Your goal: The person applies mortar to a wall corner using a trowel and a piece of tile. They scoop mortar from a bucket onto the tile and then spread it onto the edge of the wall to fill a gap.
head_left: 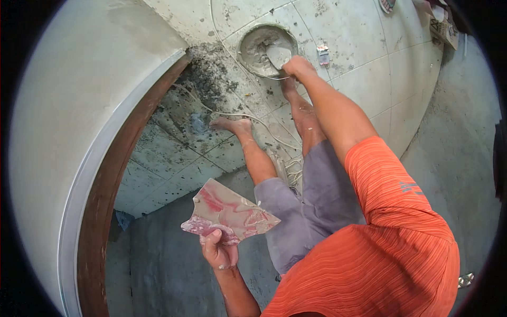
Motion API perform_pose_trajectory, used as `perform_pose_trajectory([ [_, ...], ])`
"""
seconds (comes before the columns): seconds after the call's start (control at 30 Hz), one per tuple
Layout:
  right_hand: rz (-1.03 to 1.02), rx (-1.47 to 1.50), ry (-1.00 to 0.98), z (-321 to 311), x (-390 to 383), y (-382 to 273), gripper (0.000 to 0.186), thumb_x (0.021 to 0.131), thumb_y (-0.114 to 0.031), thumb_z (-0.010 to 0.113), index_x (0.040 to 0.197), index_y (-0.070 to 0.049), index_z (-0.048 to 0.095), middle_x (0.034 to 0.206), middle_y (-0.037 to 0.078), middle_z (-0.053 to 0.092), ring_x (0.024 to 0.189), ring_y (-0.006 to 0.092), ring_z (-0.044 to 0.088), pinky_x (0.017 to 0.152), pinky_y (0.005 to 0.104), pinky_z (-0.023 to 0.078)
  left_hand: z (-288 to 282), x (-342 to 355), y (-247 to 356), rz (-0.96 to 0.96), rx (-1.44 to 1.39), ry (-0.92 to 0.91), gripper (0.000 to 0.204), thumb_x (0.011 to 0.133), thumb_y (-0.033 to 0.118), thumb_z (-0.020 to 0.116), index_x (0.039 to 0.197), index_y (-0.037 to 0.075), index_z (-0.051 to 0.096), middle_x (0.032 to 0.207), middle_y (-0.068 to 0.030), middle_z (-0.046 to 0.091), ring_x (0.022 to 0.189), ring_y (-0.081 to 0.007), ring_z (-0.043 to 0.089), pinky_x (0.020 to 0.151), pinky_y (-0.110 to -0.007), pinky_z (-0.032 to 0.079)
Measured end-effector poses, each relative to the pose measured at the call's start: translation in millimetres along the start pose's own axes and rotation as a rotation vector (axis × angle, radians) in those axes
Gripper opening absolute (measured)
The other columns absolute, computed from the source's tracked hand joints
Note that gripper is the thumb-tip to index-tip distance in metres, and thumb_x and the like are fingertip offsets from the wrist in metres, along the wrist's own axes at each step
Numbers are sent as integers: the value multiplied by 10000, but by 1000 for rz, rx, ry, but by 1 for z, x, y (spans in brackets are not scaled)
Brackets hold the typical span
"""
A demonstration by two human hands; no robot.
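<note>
My left hand (219,251) grips the lower edge of a flat, angular red board (224,208) smeared with wet grey plaster. Its thumb lies over the pinkish, plaster-caked part. Farther off, my right hand (299,67) is closed at the rim of a round bucket (241,55) that stands on the tiles. From that hand a trowel (278,56) reaches down into the grey plaster (259,43) inside. The trowel's handle is hidden by my fingers, and its blade is coated with plaster.
A white cable (248,114) winds over the dirty tiled floor by my feet. Dark rubble (211,71) lies beside the wall corner. A brown wooden frame (108,211) runs along the left wall. A small packet (323,54) sits right of the bucket, and a carton (444,31) stands farther right.
</note>
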State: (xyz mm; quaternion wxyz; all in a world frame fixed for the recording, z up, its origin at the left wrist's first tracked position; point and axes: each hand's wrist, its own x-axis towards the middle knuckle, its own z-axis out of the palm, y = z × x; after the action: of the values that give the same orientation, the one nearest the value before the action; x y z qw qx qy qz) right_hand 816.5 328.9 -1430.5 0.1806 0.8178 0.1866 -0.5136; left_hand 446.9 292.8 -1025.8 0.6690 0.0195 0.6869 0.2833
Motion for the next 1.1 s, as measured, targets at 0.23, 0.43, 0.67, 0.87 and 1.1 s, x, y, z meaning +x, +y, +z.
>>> perform_pose_trajectory([
  [0.23,-134,92,-103,22,83,-12,407,874,-353,663,919,47,722,732,170,692,636,258,693,574,388,549,10,72,-23,-59,-12,-4,519,847,42,596,1358,-8,518,1272,-109,623,1185,-264,614,1032,-443,491],
  [0.43,-184,170,-128,39,73,-8,468,870,-436,656,1000,6,738,808,199,718,666,314,714,663,425,584,18,86,-17,-87,9,15,492,855,38,605,1339,0,530,1213,-93,644,1130,-243,639,1004,-429,511],
  [0.67,-397,-43,69,26,65,36,490,855,-510,653,1271,-257,707,1143,148,726,1077,358,678,944,468,525,33,99,-13,-62,9,60,484,864,35,599,1342,3,528,1235,-96,636,1144,-242,635,1004,-423,513],
  [0.87,-578,104,49,-48,39,81,578,840,-554,706,1259,-156,720,1137,183,729,1019,335,698,932,399,516,64,98,-9,-43,63,44,505,898,67,574,1392,4,489,1277,-110,612,1194,-243,607,1028,-412,498],
  [1.1,-736,319,342,-177,-241,132,421,844,-384,750,1160,-106,751,1027,165,744,906,334,726,797,388,561,150,-81,82,32,79,-77,477,944,60,535,1412,6,458,1314,-111,595,1187,-232,614,1038,-390,486],
])
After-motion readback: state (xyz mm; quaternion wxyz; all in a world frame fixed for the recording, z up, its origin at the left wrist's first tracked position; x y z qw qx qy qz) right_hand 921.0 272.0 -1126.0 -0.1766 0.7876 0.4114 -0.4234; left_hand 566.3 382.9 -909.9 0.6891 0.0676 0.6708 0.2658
